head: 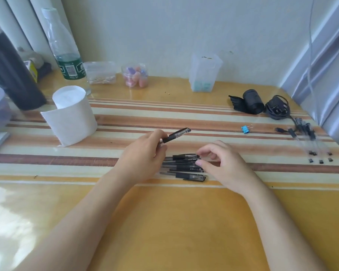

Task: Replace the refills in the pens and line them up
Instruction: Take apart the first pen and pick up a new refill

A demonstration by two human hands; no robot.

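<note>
One black pen (176,135) is pinched in the left hand (145,153) and held tilted above the table (184,222), cap end raised. The right hand (223,163) is curled at the cap ends of the grouped pens (184,167); whether one is gripped cannot be told. These pens are laid side by side, roughly parallel, near the table's middle. Loose refills (309,137) are seen near the right edge, well apart. Lining-up is judged largely done; the held pen is not yet placed.

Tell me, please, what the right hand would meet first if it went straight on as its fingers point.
Probably the black pens lying just ahead of the right hand; actual contact is unclear.
</note>
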